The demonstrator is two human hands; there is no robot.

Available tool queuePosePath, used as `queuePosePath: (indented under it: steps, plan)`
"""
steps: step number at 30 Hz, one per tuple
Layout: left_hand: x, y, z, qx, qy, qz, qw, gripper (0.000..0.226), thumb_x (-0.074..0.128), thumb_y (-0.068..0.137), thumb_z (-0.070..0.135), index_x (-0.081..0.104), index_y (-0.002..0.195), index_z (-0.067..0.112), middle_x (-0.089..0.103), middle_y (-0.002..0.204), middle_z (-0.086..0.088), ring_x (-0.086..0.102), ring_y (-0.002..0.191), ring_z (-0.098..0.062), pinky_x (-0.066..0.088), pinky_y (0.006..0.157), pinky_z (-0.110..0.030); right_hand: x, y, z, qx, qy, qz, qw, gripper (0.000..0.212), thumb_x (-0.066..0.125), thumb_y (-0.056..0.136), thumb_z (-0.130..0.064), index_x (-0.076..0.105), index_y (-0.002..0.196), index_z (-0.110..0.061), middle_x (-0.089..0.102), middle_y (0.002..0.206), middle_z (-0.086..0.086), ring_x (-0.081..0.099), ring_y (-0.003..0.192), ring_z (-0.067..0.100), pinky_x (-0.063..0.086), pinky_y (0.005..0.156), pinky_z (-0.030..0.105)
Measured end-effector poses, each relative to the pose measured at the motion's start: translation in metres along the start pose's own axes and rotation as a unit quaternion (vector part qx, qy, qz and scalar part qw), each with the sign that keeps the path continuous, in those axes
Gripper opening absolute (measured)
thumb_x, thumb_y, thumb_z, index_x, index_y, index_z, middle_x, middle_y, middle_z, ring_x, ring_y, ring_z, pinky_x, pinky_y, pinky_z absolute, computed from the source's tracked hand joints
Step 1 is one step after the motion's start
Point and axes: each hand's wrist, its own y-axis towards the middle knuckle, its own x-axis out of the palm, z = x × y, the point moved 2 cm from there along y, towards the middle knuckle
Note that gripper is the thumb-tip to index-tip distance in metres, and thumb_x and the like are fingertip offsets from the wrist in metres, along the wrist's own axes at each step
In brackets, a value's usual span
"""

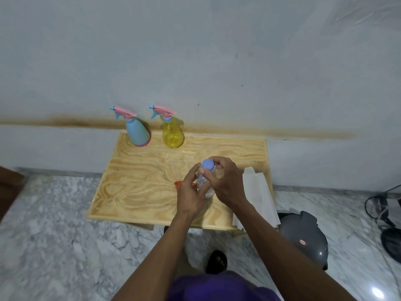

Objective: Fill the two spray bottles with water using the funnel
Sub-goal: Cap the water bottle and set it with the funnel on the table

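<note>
Both hands form the grip on a clear water bottle (205,181) over the wooden tabletop (138,183): the left hand (191,194) curls around its body, while the right hand (225,181) pinches the blue cap (207,164). An orange funnel (178,184) peeks out behind the left hand. Both capped spray bottles, blue (136,132) and yellow (172,133), stand at the far edge. Thin plastic will likely flex; hold mid-body, gently.

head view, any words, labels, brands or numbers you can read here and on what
No text can be read in this view.
Grey helmet-like object on the floor: a small red oval logo, too small and blurred to read.
Clear water bottle held in both hands: no label readable.
Blue spray bottle and yellow spray bottle: no print visible.
</note>
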Motion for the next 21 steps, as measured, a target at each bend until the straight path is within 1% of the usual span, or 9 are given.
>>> queuePosePath:
  steps: [3,5,7,9,11,12,15,18,21]
  plan:
    - [-0.005,0.001,0.001,-0.002,0.004,-0.021,1.000,0.055,0.073,0.089,0.024,0.055,0.141,0.026,0.070,0.122,0.010,0.067,0.108,-0.007,0.059,0.083,-0.027,0.004,-0.001,0.003,-0.001,0.002,0.002,1.000,0.030,0.080,0.081,-0.029,0.069,0.107,-0.020,0.064,0.103,-0.012,0.057,0.095,0.011,0.044,0.084,0.029]
    - [-0.014,0.001,-0.001,-0.004,0.023,-0.034,0.999,0.062,0.076,0.086,0.017,0.053,0.143,0.023,0.064,0.127,0.019,0.063,0.114,0.005,0.056,0.089,-0.020,0.006,-0.001,0.007,-0.005,-0.007,0.010,1.000,0.034,0.080,0.080,-0.030,0.068,0.110,-0.020,0.066,0.107,-0.009,0.058,0.098,0.013,0.044,0.084,0.029]
    - [-0.028,-0.001,-0.013,-0.015,0.053,-0.006,0.998,0.065,0.077,0.085,0.010,0.052,0.143,0.022,0.058,0.124,0.027,0.056,0.111,0.019,0.052,0.092,-0.018,0.007,0.000,0.011,-0.015,-0.013,0.021,1.000,0.035,0.081,0.079,-0.029,0.068,0.110,-0.020,0.066,0.108,-0.009,0.060,0.099,0.016,0.047,0.084,0.033]
    - [-0.046,-0.005,-0.032,-0.039,0.085,0.068,0.993,0.059,0.074,0.087,0.014,0.053,0.141,0.024,0.060,0.128,0.019,0.058,0.117,0.006,0.054,0.094,-0.030,0.007,-0.001,0.015,-0.026,0.000,0.031,0.999,0.034,0.083,0.079,-0.027,0.068,0.109,-0.021,0.064,0.106,-0.012,0.061,0.098,0.016,0.050,0.084,0.039]
    - [-0.063,-0.010,-0.049,-0.066,0.126,0.117,0.983,0.052,0.070,0.090,0.029,0.054,0.139,0.024,0.059,0.135,0.006,0.058,0.122,-0.014,0.054,0.096,-0.043,0.007,-0.002,0.017,-0.033,0.013,0.039,0.999,0.033,0.083,0.079,-0.030,0.067,0.108,-0.024,0.063,0.105,-0.014,0.060,0.096,0.014,0.052,0.080,0.042]
    - [-0.068,-0.010,-0.055,-0.072,0.148,0.118,0.979,0.054,0.064,0.089,0.040,0.055,0.138,0.021,0.059,0.136,0.000,0.057,0.122,-0.020,0.053,0.097,-0.045,0.008,-0.002,0.019,-0.033,0.016,0.041,0.998,0.034,0.082,0.079,-0.031,0.067,0.108,-0.025,0.064,0.105,-0.014,0.060,0.096,0.014,0.053,0.078,0.043]
    - [-0.072,-0.005,-0.073,-0.024,0.248,0.041,0.968,0.064,0.047,0.086,0.052,0.057,0.136,0.013,0.058,0.133,-0.011,0.058,0.119,-0.029,0.048,0.096,-0.034,0.010,-0.002,0.023,-0.033,0.012,0.044,0.998,0.035,0.082,0.080,-0.031,0.067,0.111,-0.022,0.066,0.107,-0.009,0.061,0.096,0.015,0.054,0.078,0.047]
    - [-0.064,0.005,-0.080,-0.017,0.284,-0.022,0.959,0.057,0.061,0.090,0.054,0.055,0.139,0.024,0.053,0.137,-0.006,0.053,0.125,-0.028,0.049,0.096,-0.036,0.013,-0.002,0.025,-0.038,0.004,0.046,0.998,0.037,0.081,0.080,-0.035,0.068,0.111,-0.021,0.067,0.107,-0.008,0.062,0.096,0.015,0.055,0.077,0.048]
    - [-0.049,0.016,-0.077,-0.063,0.235,-0.011,0.970,0.071,0.073,0.081,0.056,0.053,0.140,0.021,0.055,0.137,-0.007,0.054,0.124,-0.026,0.045,0.095,-0.032,0.013,-0.002,0.025,-0.035,0.006,0.048,0.998,0.038,0.077,0.081,-0.043,0.067,0.111,-0.023,0.066,0.107,-0.010,0.063,0.097,0.017,0.055,0.077,0.049]
